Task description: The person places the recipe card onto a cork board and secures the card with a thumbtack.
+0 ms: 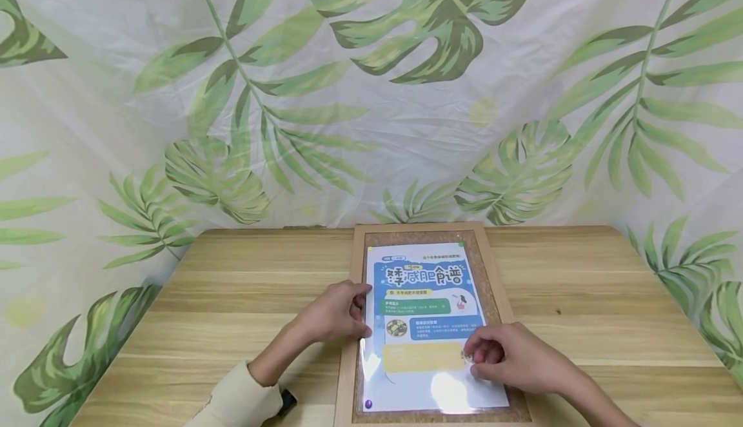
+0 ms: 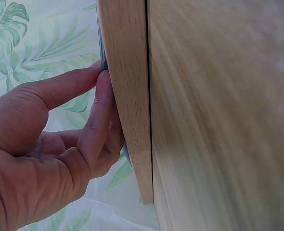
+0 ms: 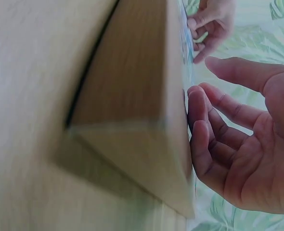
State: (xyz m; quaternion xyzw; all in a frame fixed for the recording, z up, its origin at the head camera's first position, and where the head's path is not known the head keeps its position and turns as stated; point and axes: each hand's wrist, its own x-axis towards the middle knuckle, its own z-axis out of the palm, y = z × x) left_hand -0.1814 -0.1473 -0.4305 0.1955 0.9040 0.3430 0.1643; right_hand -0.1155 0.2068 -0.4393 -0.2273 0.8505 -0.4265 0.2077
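Observation:
A glossy printed poster (image 1: 429, 327) with Chinese text lies on a wood-framed cork board (image 1: 418, 236). Yellow (image 1: 369, 248) and green (image 1: 461, 244) pins mark its upper corners, and a purple pin (image 1: 368, 404) is at the lower left. My left hand (image 1: 336, 314) rests its fingertips along the poster's left edge, beside the wooden frame (image 2: 125, 91). Over the poster's lower right side, my right hand (image 1: 516, 356) has its fingers loosely bent. The right wrist view shows the thumb (image 3: 243, 72) apart from the fingers, with nothing seen between them; fingertips are right at the board.
The board stands on a wood-grain table (image 1: 244, 285), its top end near the table's back edge. A leaf-patterned cloth (image 1: 325, 124) hangs behind the table. Beside my left sleeve (image 1: 240, 401) is a small black object (image 1: 287, 404). Bright glare (image 1: 449, 393) covers the poster's lower part.

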